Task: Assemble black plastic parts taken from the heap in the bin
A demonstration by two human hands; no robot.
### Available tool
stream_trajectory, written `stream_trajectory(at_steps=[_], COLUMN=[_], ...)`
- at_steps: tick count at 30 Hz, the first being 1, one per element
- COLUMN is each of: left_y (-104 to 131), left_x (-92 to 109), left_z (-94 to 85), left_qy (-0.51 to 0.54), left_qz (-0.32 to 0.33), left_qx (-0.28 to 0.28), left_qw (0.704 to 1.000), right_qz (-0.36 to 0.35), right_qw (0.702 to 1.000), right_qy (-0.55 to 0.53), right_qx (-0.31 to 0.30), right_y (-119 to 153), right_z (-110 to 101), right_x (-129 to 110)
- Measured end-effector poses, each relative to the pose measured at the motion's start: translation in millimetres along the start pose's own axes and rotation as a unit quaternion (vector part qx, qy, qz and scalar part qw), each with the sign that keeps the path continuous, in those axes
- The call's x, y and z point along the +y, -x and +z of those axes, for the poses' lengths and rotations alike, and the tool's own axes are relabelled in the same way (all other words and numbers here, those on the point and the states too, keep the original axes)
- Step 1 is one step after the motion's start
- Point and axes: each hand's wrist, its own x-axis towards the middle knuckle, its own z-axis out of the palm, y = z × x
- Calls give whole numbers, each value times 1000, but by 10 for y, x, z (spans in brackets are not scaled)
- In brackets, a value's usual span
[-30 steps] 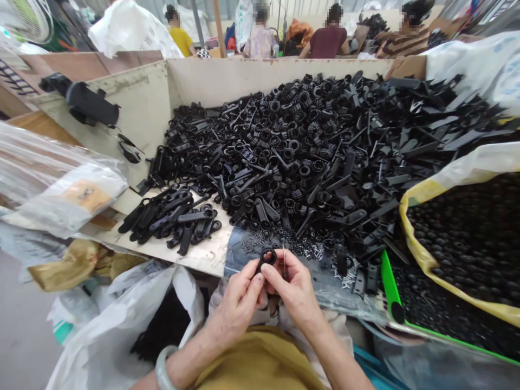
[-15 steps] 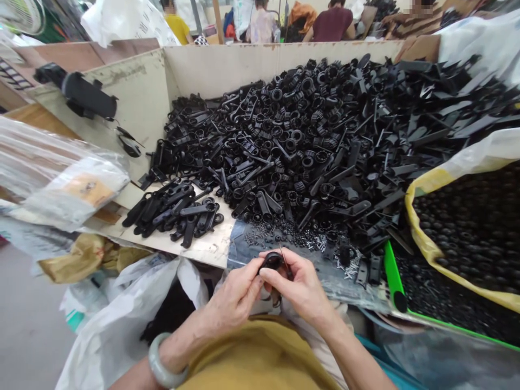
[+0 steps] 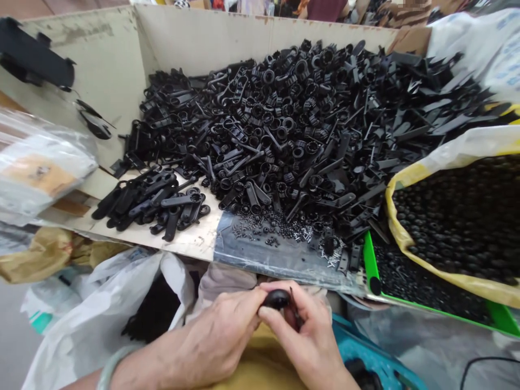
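Note:
Close to my body, both hands meet around a small black plastic part with a smooth, rounded top. My left hand pinches its left side between thumb and fingers. From the right, my right hand is closed on it too, thumb at the front and fingers behind. A thin dark piece shows by the right fingers, too small to name. The part's underside is hidden by my hands. Beyond them, tiny rings and metal pins lie scattered on a dark mat.
A large heap of black plastic parts fills the walled bench. Flat black handle-like pieces lie at the left. On the right stand a yellow-edged sack of round black pieces and a green-edged tray. A white sack hangs below.
My view has tilted down and shifted right. Both hands, still gripping the black part, are now lower and nearer my body, and the part's smooth rounded side shows.

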Motion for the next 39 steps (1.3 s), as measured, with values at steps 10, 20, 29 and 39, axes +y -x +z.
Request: stream_trajectory(at_steps=[10, 20, 29, 39], left_y=[-445, -395, -349, -389], left_x=[-324, -289, -195, -113], left_z=[198, 131, 125, 219], left_qy=[60, -48, 0, 36], left_qz=[-76, -30, -46, -65], left_qx=[-25, 33, 56, 54], left_qw=[995, 998, 997, 996], right_qz=[39, -8, -55, -149], right_qw=[992, 990, 998, 988], right_qy=[-119, -138, -17, 41], right_qx=[11, -32, -26, 27], right_y=[-319, -386, -268, -203], right_z=[-65, -18, -18, 69], right_x=[253, 205, 224, 384])
